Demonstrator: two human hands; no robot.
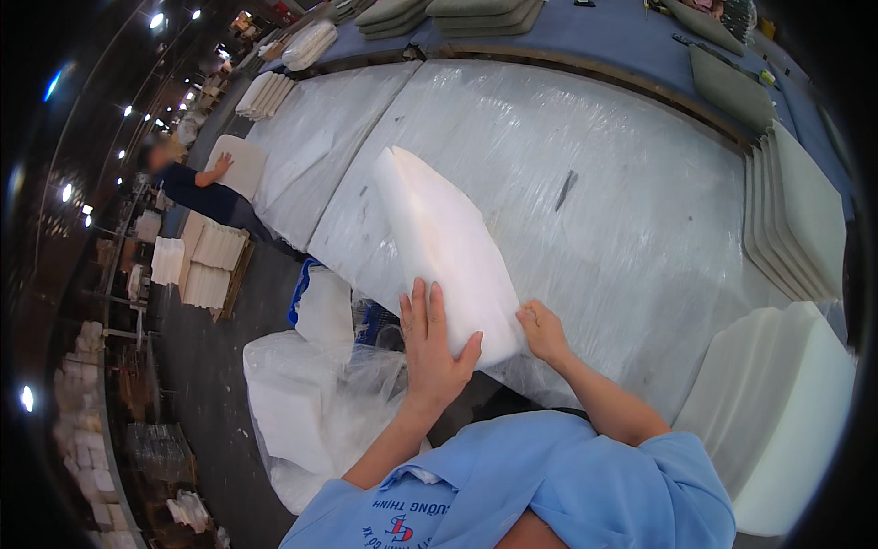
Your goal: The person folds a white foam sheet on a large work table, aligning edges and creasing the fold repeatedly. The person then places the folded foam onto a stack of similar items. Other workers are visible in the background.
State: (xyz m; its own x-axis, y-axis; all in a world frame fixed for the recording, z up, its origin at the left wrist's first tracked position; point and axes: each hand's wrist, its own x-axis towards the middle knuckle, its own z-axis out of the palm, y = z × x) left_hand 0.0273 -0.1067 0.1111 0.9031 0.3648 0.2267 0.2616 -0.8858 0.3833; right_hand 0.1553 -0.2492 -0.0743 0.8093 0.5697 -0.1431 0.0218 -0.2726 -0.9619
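A thick white foam cushion pad (pixel 448 247) stands tilted over the wrapped table in front of me, its pointed far end raised. My left hand (pixel 432 352) lies against its near left side with the fingers stretched out and the thumb apart. At the near right corner, my right hand (pixel 543 331) is closed, pinching the pad's edge. The fingertips of that hand are partly hidden. Clear plastic film covers the table surface (pixel 622 229) beneath the pad.
Stacked foam pads (pixel 759 412) stand at the right, with thin grey-backed pads (pixel 796 210) behind them. Grey cushions (pixel 485 14) lie on a far blue table. Left of me are bagged white foam (pixel 288 403) and a blue crate (pixel 300 293). A co-worker (pixel 206 188) handles a pad at far left.
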